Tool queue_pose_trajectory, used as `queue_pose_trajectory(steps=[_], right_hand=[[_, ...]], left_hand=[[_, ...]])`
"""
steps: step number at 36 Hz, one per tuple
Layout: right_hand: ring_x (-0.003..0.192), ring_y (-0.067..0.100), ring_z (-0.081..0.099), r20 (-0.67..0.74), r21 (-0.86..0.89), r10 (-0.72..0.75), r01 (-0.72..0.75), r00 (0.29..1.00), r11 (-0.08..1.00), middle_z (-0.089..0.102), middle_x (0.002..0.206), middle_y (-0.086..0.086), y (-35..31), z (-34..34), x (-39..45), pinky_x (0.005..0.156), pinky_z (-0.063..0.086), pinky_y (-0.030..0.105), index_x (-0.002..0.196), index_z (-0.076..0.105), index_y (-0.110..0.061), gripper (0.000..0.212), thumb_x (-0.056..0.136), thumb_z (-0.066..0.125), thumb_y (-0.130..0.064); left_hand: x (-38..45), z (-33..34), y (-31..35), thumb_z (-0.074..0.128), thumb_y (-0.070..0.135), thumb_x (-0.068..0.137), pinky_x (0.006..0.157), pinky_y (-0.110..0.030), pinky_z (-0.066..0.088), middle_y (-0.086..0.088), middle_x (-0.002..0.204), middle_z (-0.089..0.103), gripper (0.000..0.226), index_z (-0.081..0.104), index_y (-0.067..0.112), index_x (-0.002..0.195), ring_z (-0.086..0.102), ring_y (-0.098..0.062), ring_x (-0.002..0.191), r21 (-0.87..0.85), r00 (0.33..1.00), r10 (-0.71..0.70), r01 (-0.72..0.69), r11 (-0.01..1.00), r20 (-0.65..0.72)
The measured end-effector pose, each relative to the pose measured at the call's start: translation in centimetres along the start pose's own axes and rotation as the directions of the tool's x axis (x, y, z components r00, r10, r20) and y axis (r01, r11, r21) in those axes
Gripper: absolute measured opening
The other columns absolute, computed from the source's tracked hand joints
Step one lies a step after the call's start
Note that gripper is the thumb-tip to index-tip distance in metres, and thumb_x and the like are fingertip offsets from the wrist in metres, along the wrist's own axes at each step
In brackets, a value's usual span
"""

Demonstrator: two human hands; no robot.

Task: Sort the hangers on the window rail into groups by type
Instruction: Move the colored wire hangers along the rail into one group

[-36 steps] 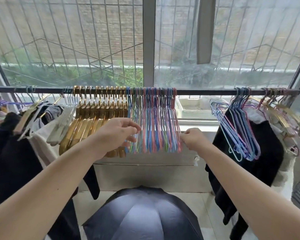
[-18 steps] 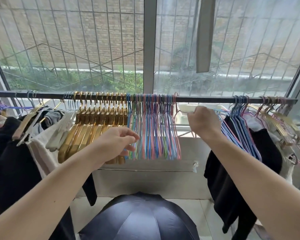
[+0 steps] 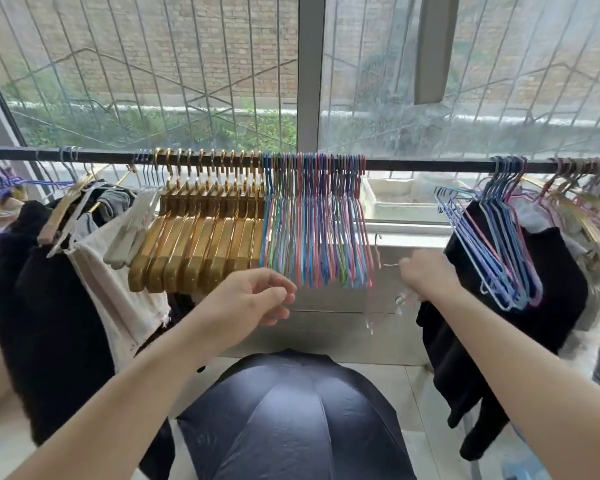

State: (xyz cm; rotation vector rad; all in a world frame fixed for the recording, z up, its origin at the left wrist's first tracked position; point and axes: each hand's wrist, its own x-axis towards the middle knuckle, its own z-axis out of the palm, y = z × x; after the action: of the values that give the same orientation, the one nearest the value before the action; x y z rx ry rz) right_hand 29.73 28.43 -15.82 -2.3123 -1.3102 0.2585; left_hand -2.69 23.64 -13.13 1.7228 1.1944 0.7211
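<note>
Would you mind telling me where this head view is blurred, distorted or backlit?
Head view: motion blur smears the right hand and the thin pale hanger it holds; wide-angle distortion bows the rail; daylight through the window backlights the scene, yet the gold hangers stay sharp.

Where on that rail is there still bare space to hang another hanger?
One bare stretch of rail lies between the packed colored wire hangers and the loose blue wire bunch. Leftward, gold hangers butt against the colored ones. Both rail ends are crowded with clothes.
</note>
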Motion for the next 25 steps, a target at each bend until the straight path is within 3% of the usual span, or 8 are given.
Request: queue_pose_trajectory(steps=[4,7,12,16,19,21,23,25], right_hand=[[0.055,0.025,0.062,0.211,0.018,0.065,-0.070,0.975,0.997,0.061,0.070,0.010,3.3,5.4,-4.6,0.052,0.053,0.030,0.077,0.056,-0.009,0.028,0.100,0.045,-0.021],[0.061,0.027,0.065,0.380,0.036,0.100,-0.122,0.920,0.992,0.066,0.076,0.013,5.6,9.1,-9.0,0.061,0.061,0.037,0.082,0.058,-0.012,0.025,0.100,0.047,-0.025],[0.072,0.029,0.069,0.597,0.189,0.140,-0.308,0.790,0.932,0.069,0.086,0.015,6.3,11.7,-15.9,0.063,0.064,0.048,0.093,0.063,-0.003,0.023,0.102,0.053,-0.022],[0.071,0.037,0.064,0.740,0.341,0.014,-0.394,0.672,0.853,0.064,0.080,0.018,5.2,11.3,-19.2,0.061,0.060,0.062,0.085,0.060,0.002,0.031,0.104,0.055,-0.022],[0.075,0.030,0.065,0.742,0.421,-0.069,-0.384,0.666,0.822,0.063,0.077,0.016,5.5,10.6,-19.7,0.068,0.058,0.068,0.079,0.061,-0.001,0.037,0.106,0.054,-0.025],[0.075,0.024,0.066,0.722,0.460,-0.096,-0.371,0.686,0.807,0.062,0.076,0.012,6.0,10.4,-19.2,0.069,0.060,0.060,0.074,0.059,-0.006,0.039,0.107,0.051,-0.026],[0.074,0.021,0.067,0.700,0.470,-0.091,-0.360,0.709,0.806,0.062,0.076,0.009,6.9,10.5,-18.5,0.065,0.059,0.046,0.073,0.058,-0.010,0.040,0.108,0.050,-0.027],[0.073,0.022,0.066,0.676,0.471,-0.055,-0.373,0.735,0.799,0.062,0.074,0.008,8.1,11.1,-17.8,0.063,0.058,0.041,0.073,0.059,-0.011,0.040,0.107,0.051,-0.030]], left_hand=[[-1.1,3.4,-6.0,0.055,0.015,0.105,0.085,-0.033,0.059,0.006,0.098,0.077,0.020,0.073,0.023,0.105,0.074,-0.012,0.090,0.016,0.992,-0.088,0.087,0.996,0.090],[-2.6,7.5,-13.0,0.056,0.016,0.104,0.085,-0.042,0.058,0.006,0.095,0.076,0.018,0.072,0.025,0.101,0.072,-0.010,0.085,0.110,0.952,-0.258,0.242,0.964,0.167],[-6.5,12.8,-21.3,0.055,0.024,0.104,0.078,-0.011,0.047,0.005,0.124,0.061,0.031,0.053,0.024,0.135,0.059,-0.011,0.109,0.195,0.840,-0.509,0.476,0.858,0.187],[-8.7,12.9,-26.3,0.066,0.031,0.093,0.106,-0.028,0.043,-0.004,0.146,0.048,0.065,0.040,0.026,0.152,0.052,-0.022,0.132,0.208,0.803,-0.587,0.560,0.802,0.105],[-10.1,10.9,-28.9,0.069,0.026,0.085,0.094,-0.025,0.049,0.006,0.120,0.063,0.049,0.056,0.052,0.125,0.062,-0.012,0.109,0.188,0.840,-0.540,0.524,0.831,0.045],[-11.2,9.1,-29.9,0.066,0.023,0.093,0.076,-0.023,0.047,0.004,0.099,0.064,0.012,0.067,0.031,0.102,0.058,-0.012,0.088,0.211,0.804,-0.595,0.582,0.786,-0.002],[-12.1,7.0,-31.7,0.062,0.027,0.098,0.071,-0.033,0.047,0.000,0.079,0.066,0.024,0.070,0.012,0.082,0.057,-0.018,0.074,0.218,0.769,-0.639,0.628,0.747,-0.024],[-13.3,5.1,-32.1,0.061,0.030,0.102,0.080,-0.040,0.053,-0.005,0.081,0.075,0.031,0.077,0.008,0.088,0.066,-0.023,0.079,0.172,0.742,-0.670,0.657,0.734,0.026]])
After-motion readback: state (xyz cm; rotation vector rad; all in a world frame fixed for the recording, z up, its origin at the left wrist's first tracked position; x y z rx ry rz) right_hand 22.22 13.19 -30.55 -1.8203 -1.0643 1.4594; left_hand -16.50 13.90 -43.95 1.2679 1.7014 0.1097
